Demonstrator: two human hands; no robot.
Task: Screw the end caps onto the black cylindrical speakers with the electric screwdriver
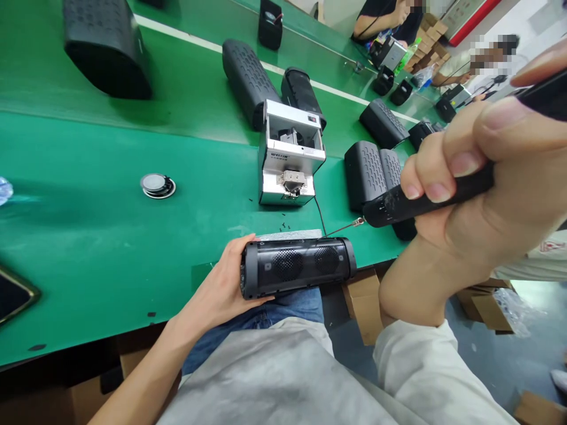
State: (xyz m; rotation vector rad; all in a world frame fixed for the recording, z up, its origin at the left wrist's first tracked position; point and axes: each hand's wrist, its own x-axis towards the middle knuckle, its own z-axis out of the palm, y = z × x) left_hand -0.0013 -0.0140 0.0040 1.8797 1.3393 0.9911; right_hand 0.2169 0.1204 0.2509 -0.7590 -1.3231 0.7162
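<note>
A black speaker housing (305, 264) with two perforated round areas lies at the table's front edge. My left hand (230, 274) grips its left end, thumb and fingers on opposite sides. High on the right, my right hand (482, 159) is wrapped round a black electric screwdriver (398, 206), whose thin bit points left and down to the housing's upper edge. Behind the housing stands a silver screw feeder (292, 156), with several small dark screws (284, 226) scattered on the mat before it. A pale foam strip (290, 234) shows along the housing's far side.
Several black speaker shells (250, 79) stand across the green table (88, 236). A small round speaker part (158, 185) lies left of the feeder. Dark gold-edged object (15, 295) at far left. Open cardboard boxes (364, 304) sit below the right edge. Two people work at the back right.
</note>
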